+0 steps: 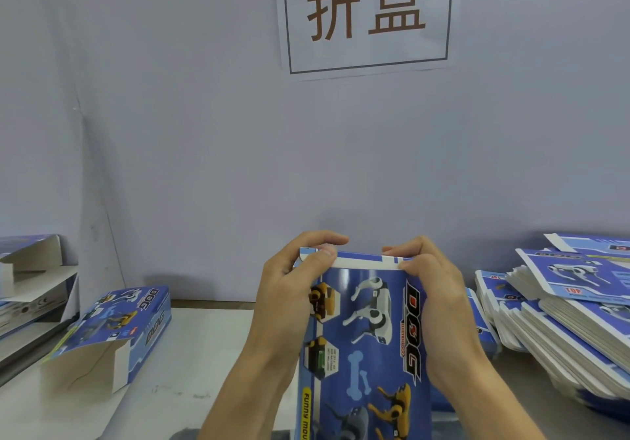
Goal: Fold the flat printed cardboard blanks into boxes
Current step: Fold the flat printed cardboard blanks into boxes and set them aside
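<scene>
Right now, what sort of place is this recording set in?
Probably a packaging workstation in a factory or workshop. A sign on the wall reads "fold boxes", a stack of flat printed blanks sits to the right, and a folded box lies on the table to the left.

**Two bare hands, two bare forearms**

Only the person's arms show — nothing above the forearms enters the picture. The left hand [289,289] and the right hand [433,289] are both uncovered: no gloves, no rings, no tape on the fingers. The fingernails are short and unpainted. Both wrists are plain, with no watch, band or bracelet. Each forearm runs bare down to the lower edge of the view — no sleeve or cuff shows anywhere along it.
</scene>
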{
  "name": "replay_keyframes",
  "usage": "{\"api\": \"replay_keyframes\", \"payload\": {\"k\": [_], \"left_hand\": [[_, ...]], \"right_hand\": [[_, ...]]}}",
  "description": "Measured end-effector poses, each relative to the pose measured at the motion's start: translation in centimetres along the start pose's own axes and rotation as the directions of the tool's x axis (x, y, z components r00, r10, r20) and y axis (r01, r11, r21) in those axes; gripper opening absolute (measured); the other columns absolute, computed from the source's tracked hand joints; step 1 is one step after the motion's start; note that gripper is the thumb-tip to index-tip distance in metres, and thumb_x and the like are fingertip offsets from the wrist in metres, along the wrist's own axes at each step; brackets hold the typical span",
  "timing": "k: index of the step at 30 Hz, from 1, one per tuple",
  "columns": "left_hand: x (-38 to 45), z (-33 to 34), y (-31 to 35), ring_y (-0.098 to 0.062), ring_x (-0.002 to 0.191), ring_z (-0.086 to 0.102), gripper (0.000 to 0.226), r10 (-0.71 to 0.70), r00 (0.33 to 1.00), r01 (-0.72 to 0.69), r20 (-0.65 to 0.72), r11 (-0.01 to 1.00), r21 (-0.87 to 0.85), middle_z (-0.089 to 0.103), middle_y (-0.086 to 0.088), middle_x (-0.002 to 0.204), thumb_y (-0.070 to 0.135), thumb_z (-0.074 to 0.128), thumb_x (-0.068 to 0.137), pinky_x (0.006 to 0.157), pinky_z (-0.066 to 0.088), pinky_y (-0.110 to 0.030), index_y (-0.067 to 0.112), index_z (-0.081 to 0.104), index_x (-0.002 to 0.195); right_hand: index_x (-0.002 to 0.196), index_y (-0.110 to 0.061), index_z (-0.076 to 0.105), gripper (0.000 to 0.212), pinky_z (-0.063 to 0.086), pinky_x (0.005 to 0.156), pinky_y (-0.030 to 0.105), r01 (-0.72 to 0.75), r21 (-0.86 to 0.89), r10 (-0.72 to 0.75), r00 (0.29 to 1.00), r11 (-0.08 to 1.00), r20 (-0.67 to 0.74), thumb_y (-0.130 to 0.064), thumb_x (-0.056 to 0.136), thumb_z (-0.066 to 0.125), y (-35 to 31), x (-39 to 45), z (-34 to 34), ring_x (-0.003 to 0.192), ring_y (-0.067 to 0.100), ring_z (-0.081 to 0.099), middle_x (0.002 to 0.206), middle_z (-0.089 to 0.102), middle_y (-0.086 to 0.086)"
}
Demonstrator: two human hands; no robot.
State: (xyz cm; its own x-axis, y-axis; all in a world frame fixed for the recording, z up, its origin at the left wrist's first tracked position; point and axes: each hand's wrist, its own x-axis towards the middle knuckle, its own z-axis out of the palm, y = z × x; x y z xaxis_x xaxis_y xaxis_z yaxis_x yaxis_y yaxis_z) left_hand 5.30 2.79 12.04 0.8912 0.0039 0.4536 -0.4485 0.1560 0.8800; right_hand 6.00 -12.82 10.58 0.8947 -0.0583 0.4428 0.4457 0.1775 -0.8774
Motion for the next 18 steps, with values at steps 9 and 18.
{"api": "replay_keyframes", "payload": {"k": [9,18], "left_hand": [[0.26,-0.04,-0.20,-0.031,0.087,0.076,0.026,-0.034,0.999,0.034,-0.006,0.999,0.010,0.076,-0.012,0.092,0.049,0.063,0.077,0.073,0.062,-0.044,0.027,0.073,0.085],[0.20,0.13,0.08,-0.030,0.084,0.076,0.023,-0.042,0.999,0.042,-0.012,0.999,0.029,0.077,-0.010,0.088,0.050,0.062,0.075,0.076,0.061,-0.050,0.031,0.074,0.077]], "right_hand": [[0.082,-0.014,0.053,0.027,0.051,0.051,0.031,-0.002,0.000,0.002,1.000,1.000,0.018,-0.039,0.075,0.045,0.17,-0.05,0.21,0.063,0.023,0.071,0.076,0.070,0.010],[0.083,-0.018,0.058,0.025,0.051,0.053,0.034,0.009,0.018,-0.009,0.999,1.000,0.041,-0.037,0.076,0.044,0.37,-0.11,0.27,0.063,0.025,0.069,0.077,0.069,0.013]]}}
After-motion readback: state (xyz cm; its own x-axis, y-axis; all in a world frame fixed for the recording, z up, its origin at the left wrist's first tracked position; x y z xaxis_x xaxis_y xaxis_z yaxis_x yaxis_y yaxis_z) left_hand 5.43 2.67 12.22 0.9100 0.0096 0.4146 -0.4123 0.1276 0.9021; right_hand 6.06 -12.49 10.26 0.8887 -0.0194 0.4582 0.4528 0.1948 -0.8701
